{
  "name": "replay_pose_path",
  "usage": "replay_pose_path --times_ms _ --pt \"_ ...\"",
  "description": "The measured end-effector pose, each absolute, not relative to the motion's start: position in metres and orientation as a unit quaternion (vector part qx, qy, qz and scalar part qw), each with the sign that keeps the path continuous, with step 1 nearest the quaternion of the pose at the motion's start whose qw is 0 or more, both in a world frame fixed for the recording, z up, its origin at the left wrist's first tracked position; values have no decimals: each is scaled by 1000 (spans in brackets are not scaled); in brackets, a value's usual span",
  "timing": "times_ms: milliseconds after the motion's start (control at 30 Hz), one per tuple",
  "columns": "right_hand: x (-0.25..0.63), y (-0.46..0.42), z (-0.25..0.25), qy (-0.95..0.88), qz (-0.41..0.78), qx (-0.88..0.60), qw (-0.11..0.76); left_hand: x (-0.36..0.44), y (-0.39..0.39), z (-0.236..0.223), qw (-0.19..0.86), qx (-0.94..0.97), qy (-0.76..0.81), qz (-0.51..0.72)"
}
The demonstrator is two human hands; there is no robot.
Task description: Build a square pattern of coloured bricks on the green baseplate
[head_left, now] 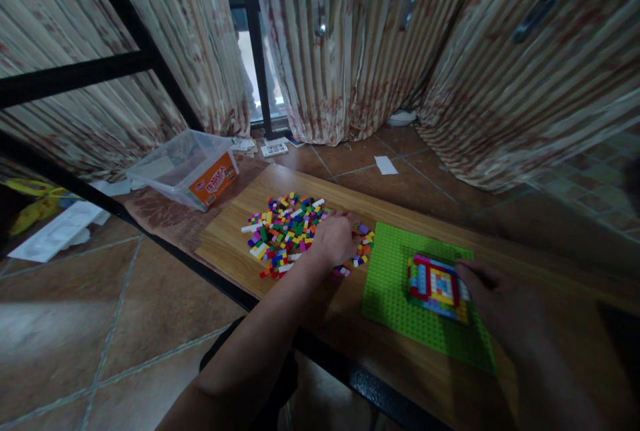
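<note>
My left hand (336, 239) reaches into a spread pile of small toy building bricks (293, 224) of many colours. Its fingers point down and are hidden behind the back of the hand. On a green studded baseplate (387, 284) to the right is a flat rectangular brick panel (437, 286), built in red, yellow, blue, orange and white. My right hand (495, 294), dark and a little blurred, has its fingers bent together on the panel's right edge. Whether the panel is pressed onto the plate or held just above it, I cannot tell.
Bricks and baseplate lie on a long wooden board (235, 217) with a dark frame edge (345, 367). Beyond its left end stands a clear plastic tub (170, 167) with an orange label. White paper (385, 165) lies on the tiled floor. Striped curtains (340, 64) hang behind.
</note>
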State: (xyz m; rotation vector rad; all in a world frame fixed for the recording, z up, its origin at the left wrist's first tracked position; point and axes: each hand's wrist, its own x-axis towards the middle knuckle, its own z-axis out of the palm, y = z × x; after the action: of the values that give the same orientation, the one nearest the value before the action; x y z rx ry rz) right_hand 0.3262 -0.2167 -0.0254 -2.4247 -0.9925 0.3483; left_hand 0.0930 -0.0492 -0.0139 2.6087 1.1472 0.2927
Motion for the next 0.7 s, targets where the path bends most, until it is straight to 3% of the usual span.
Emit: replay_pose_path --times_ms 533,700 --pt "323 -216 -22 -364 155 -894 213 81 -43 -9 190 881 419 107" --pt "328 -214 -27 -359 166 -896 201 68 -34 -6 170 844 490 137"
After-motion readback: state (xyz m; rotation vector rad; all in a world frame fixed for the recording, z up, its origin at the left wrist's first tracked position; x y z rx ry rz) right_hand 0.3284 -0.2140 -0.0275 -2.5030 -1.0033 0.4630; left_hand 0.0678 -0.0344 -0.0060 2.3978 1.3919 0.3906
